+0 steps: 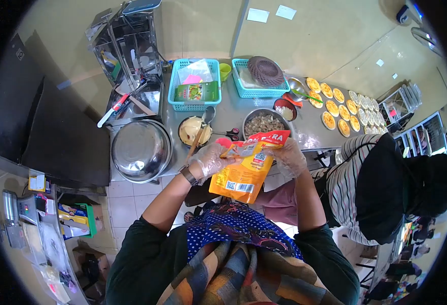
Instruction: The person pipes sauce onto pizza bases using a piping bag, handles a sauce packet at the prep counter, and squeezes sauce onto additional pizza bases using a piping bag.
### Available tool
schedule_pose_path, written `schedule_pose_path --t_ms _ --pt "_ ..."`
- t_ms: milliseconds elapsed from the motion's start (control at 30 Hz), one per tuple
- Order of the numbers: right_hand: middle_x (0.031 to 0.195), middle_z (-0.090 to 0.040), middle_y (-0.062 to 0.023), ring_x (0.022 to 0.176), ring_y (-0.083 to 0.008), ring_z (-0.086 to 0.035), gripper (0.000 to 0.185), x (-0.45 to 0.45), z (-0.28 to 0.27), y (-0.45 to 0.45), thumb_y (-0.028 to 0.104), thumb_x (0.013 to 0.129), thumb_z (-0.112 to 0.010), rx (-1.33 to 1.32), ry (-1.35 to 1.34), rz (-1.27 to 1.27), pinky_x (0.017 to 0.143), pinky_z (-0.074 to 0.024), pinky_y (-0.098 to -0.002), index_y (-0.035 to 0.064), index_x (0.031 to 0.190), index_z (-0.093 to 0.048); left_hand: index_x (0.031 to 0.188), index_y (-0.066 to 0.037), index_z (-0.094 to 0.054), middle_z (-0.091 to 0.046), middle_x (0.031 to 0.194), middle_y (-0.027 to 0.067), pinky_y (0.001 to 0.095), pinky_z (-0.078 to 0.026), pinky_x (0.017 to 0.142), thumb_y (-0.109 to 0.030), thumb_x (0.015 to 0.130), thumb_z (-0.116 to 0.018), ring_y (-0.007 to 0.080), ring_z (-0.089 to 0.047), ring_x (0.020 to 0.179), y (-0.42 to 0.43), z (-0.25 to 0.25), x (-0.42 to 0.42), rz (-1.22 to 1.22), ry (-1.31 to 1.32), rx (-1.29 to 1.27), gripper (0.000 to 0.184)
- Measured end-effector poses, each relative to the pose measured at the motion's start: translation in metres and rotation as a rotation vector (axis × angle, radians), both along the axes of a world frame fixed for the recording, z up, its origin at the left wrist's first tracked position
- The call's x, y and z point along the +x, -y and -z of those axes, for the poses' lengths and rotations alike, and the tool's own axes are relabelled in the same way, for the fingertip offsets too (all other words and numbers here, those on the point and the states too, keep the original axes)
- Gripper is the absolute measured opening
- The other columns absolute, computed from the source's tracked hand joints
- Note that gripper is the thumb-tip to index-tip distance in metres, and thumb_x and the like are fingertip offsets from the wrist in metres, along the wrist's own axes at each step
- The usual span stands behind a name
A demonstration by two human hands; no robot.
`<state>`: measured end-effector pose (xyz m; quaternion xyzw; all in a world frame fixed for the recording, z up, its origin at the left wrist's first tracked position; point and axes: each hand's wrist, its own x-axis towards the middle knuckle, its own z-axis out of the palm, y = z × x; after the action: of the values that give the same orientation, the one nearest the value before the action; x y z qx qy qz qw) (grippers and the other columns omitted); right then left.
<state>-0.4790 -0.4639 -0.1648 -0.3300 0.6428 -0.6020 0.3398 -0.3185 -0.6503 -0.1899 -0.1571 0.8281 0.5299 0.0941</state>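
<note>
My left hand (214, 160), in a clear plastic glove, is closed on the left side of a yellow and red pouch (239, 175). The pouch's other upper corner is gripped by my right hand (289, 158), gloved the same way. It is tilted in front of me at the counter's edge, barcode side showing. Just beyond it stands a metal bowl (264, 122) of chopped, brownish pieces. Near my left hand a bowl of pale creamy spread (194, 133) has a wooden-handled utensil (195, 144) in it. Scissors (229, 133) with dark handles lie between the two bowls.
Two turquoise baskets (194, 108) stand along the wall. A small bowl of white shreds (284, 109) sits beside a steel bowl (298, 87). Rows of topped rounds (343, 113) fill the counter's right. Large metal basins (141, 150) stand left. A person in a striped top (353, 165) is close at right.
</note>
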Motion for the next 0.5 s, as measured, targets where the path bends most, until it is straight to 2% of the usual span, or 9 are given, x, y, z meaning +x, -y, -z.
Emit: schedule_pose_path --t_ms 67,100,133,200,233,267,400,467,500 --pt "0.093 -0.061 -0.0044 0.085 -0.0106 -0.056 0.032 0.000 -0.005 0.003 0.001 0.069 -0.068 0.099 -0.098 -0.015 0.076 -0.0460 -0.0259 0.0022 0.099 -0.058 0.106 -0.003 -0.051 -0.060 0.089 0.0038 0.0266 -0.046 0.073 -0.007 0.071 -0.067 0.0101 -0.056 0.079 -0.014 0.021 -0.003 -0.121 -0.427 0.611 0.039" --pt "0.092 -0.061 -0.0044 0.084 -0.0108 -0.056 0.033 0.001 -0.001 0.006 0.001 0.069 -0.068 0.109 0.030 -0.032 0.075 -0.0462 -0.0261 0.0022 0.100 -0.058 0.103 -0.003 -0.052 -0.061 0.089 0.0039 0.0262 -0.047 0.070 -0.004 0.069 -0.067 0.0114 -0.057 0.078 -0.015 0.022 -0.006 -0.029 -0.533 0.212 0.037" --pt "0.091 -0.061 -0.0044 0.084 -0.0109 -0.056 0.034 0.002 0.003 0.008 0.001 0.068 -0.068 0.122 0.160 -0.049 0.074 -0.0463 -0.0264 0.0021 0.100 -0.057 0.103 -0.003 -0.052 -0.061 0.089 0.0039 0.0262 -0.047 0.070 -0.004 0.069 -0.067 0.0114 -0.057 0.078 -0.020 0.033 -0.009 -0.042 -0.533 0.219 0.037" --pt "0.091 -0.061 -0.0045 0.083 -0.0111 -0.056 0.035 0.000 0.017 0.009 0.001 0.067 -0.069 0.131 0.151 -0.082 0.073 -0.0465 -0.0266 0.0018 0.100 -0.057 0.101 -0.003 -0.052 -0.061 0.092 0.0050 0.0255 -0.047 0.071 -0.004 0.069 -0.067 0.0117 -0.058 0.080 -0.032 0.072 -0.020 -0.277 -0.312 0.703 0.036" --pt "0.090 -0.061 -0.0046 0.082 -0.0113 -0.057 0.036 -0.001 0.024 0.010 0.000 0.066 -0.069 0.130 0.142 -0.103 0.073 -0.0468 -0.0268 0.0014 0.100 -0.057 0.099 -0.004 -0.053 -0.061 0.090 0.0047 0.0257 -0.047 0.068 -0.004 0.069 -0.067 0.0108 -0.057 0.079 -0.039 0.087 -0.023 -0.372 -0.339 0.448 0.033" --pt "0.090 -0.061 -0.0046 0.082 -0.0113 -0.057 0.036 0.000 0.029 0.012 0.000 0.066 -0.069 0.143 0.145 -0.113 0.073 -0.0468 -0.0268 0.0014 0.100 -0.057 0.099 -0.004 -0.053 -0.061 0.090 0.0047 0.0257 -0.047 0.068 -0.004 0.069 -0.067 0.0108 -0.057 0.079 -0.044 0.092 -0.023 -0.385 -0.337 0.457 0.033" --pt "0.086 -0.062 -0.0057 0.076 -0.0124 -0.058 0.035 0.010 0.045 0.019 -0.001 0.061 -0.070 0.347 0.056 -0.054 0.069 -0.0485 -0.0278 0.0006 0.093 -0.058 0.097 -0.004 -0.055 -0.061 0.088 0.0039 0.0261 -0.047 0.066 -0.005 0.071 -0.065 0.0109 -0.058 0.079 -0.057 0.093 -0.020 -0.470 -0.295 0.584 0.028" --pt "0.085 -0.062 -0.0057 0.073 -0.0128 -0.059 0.033 0.011 0.057 0.022 -0.001 0.061 -0.070 0.327 0.365 0.062 0.065 -0.0485 -0.0272 0.0005 0.091 -0.058 0.096 -0.003 -0.052 -0.061 0.085 0.0067 0.0272 -0.047 0.064 -0.005 0.072 -0.063 0.0120 -0.058 0.074 -0.060 0.092 -0.022 -0.616 -0.324 0.816 0.027" --pt "0.085 -0.062 -0.0057 0.073 -0.0128 -0.059 0.033 0.012 0.061 0.023 -0.001 0.061 -0.070 0.340 0.367 0.057 0.065 -0.0485 -0.0272 0.0005 0.091 -0.058 0.096 -0.003 -0.052 -0.061 0.085 0.0067 0.0272 -0.047 0.064 -0.005 0.072 -0.063 0.0120 -0.058 0.074 -0.060 0.095 -0.023 -0.627 -0.321 0.825 0.027"
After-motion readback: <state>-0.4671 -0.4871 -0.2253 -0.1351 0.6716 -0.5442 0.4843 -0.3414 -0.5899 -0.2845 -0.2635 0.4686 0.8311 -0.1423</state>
